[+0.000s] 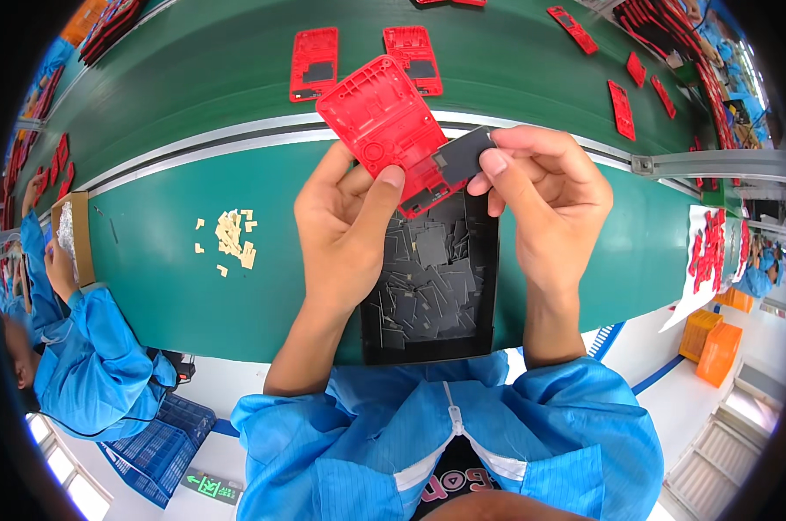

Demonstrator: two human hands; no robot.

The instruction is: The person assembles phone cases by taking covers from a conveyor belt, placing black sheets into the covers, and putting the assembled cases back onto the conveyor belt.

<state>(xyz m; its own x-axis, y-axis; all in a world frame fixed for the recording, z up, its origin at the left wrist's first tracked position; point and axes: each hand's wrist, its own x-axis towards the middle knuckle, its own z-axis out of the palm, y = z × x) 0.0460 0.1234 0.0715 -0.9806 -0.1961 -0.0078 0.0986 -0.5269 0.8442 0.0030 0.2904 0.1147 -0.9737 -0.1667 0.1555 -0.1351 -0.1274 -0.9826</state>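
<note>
My left hand (345,226) grips a red plastic housing (380,113) by its lower part, thumb on its inner face. The housing is tilted, its ribbed inside toward me. Between thumb and fingers of my right hand (554,195) is a thin dark grey rectangular sheet (464,156), held at the housing's lower right edge and overlapping it. Whether the sheet touches the housing I cannot tell. Below both hands lies a black tray (367,326) filled with loose dark grey sheets like this one.
Small cream-coloured pieces (229,234) lie piled on the green table left of my hands. Beyond a metal rail, red housings (315,61) rest on a green belt. A co-worker in a blue sleeve (106,347) sits at left by a cardboard box (82,239). Red parts (707,252) lie at right.
</note>
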